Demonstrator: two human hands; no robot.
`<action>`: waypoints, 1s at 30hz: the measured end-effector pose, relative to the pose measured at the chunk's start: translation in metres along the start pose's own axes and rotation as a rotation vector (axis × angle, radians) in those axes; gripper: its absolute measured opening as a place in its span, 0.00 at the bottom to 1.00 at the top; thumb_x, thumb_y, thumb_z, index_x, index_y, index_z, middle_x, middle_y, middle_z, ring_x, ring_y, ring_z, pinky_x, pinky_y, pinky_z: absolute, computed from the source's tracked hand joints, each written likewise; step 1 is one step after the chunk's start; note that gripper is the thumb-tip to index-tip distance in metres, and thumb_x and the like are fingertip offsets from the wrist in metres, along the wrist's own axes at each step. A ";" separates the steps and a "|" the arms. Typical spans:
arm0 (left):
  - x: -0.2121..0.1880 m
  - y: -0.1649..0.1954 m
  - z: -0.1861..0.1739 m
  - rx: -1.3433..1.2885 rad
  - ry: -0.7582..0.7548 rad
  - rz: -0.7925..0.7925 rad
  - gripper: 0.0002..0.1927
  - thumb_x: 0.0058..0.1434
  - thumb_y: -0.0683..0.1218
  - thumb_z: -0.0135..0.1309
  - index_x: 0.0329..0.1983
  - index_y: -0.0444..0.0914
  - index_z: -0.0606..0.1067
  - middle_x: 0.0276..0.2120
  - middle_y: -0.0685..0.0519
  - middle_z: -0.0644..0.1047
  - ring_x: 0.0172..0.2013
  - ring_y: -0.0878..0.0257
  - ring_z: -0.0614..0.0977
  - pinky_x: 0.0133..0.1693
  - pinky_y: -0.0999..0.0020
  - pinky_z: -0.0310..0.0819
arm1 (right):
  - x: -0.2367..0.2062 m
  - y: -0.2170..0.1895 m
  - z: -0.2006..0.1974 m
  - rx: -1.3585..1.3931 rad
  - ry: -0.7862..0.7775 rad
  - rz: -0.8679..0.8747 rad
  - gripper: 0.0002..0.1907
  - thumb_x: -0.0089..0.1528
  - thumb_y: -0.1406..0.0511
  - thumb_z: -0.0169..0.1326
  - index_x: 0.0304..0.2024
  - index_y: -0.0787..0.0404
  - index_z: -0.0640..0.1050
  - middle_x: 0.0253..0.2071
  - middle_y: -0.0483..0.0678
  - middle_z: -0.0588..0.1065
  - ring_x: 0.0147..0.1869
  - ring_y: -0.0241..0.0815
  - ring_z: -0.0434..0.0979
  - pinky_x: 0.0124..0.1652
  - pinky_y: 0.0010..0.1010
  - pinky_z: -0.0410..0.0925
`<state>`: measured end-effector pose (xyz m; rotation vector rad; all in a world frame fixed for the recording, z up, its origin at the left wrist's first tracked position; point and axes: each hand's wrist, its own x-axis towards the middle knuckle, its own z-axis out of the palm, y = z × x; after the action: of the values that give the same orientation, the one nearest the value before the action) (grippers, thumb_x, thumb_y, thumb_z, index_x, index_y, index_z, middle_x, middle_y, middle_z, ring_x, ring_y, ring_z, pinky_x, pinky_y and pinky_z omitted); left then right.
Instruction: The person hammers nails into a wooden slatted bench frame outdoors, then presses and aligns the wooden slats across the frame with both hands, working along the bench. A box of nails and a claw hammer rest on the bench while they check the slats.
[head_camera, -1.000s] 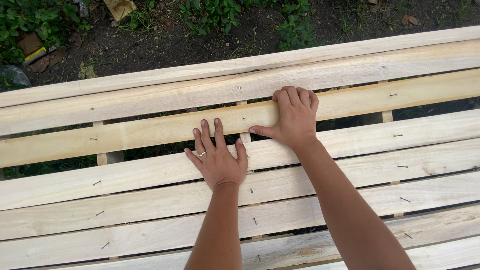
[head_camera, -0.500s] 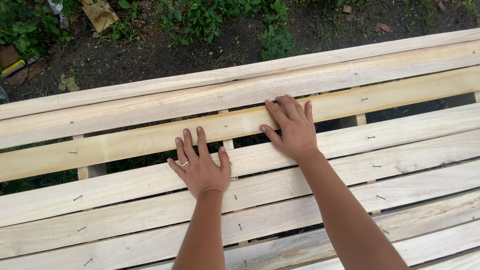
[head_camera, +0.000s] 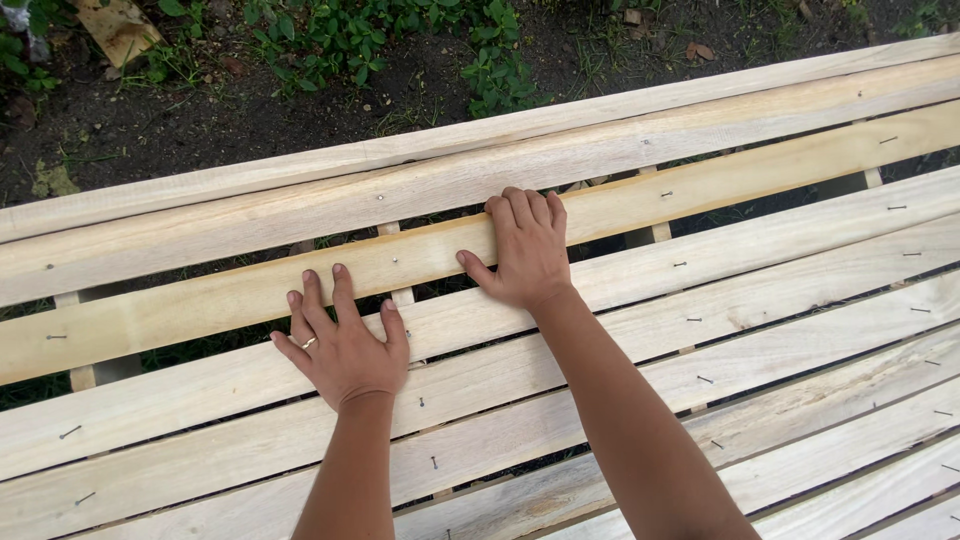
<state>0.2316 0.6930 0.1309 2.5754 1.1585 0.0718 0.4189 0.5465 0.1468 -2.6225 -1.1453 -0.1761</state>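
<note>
A frame of pale wooden slats (head_camera: 800, 300) fills the view, nailed to cross pieces underneath. My left hand (head_camera: 345, 345) lies flat with its fingers spread on one slat, a ring on one finger, fingertips reaching the edge of the slat above. My right hand (head_camera: 525, 250) rests on a yellowish slat (head_camera: 200, 300), its fingers curled over that slat's far edge and its thumb stretched along the near edge. Neither hand holds a loose object.
Small nails (head_camera: 695, 320) stick up partway from several slats in rows. Gaps between slats show grass and dark ground below. Beyond the far edge lie bare soil (head_camera: 150, 120), green plants (head_camera: 400, 40) and a piece of cardboard (head_camera: 120, 30).
Both hands have shifted a little leftward along the slats, and the view has swung slightly. The right hand's fingers stay hooked over the yellowish slat.
</note>
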 end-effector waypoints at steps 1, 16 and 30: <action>0.000 0.001 0.000 -0.001 0.006 0.004 0.38 0.63 0.62 0.46 0.75 0.47 0.59 0.75 0.45 0.52 0.73 0.42 0.50 0.68 0.33 0.30 | -0.001 0.001 -0.001 0.010 -0.002 0.008 0.34 0.58 0.42 0.55 0.53 0.61 0.71 0.55 0.55 0.69 0.63 0.55 0.64 0.66 0.56 0.50; 0.003 0.003 -0.004 -0.008 0.032 -0.014 0.35 0.63 0.62 0.47 0.71 0.46 0.61 0.70 0.44 0.55 0.72 0.45 0.50 0.70 0.36 0.34 | 0.011 -0.002 -0.005 0.046 -0.158 0.035 0.18 0.68 0.50 0.46 0.38 0.55 0.76 0.37 0.45 0.75 0.48 0.48 0.71 0.56 0.49 0.58; 0.000 -0.003 0.007 0.018 0.014 0.012 0.35 0.66 0.62 0.44 0.74 0.46 0.60 0.73 0.44 0.53 0.73 0.42 0.49 0.69 0.35 0.30 | 0.046 -0.005 -0.014 0.082 -0.303 -0.012 0.24 0.71 0.55 0.46 0.25 0.57 0.79 0.22 0.52 0.75 0.30 0.55 0.75 0.38 0.47 0.67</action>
<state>0.2308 0.6928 0.1231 2.6012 1.1542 0.0826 0.4465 0.5776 0.1714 -2.6305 -1.2312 0.2703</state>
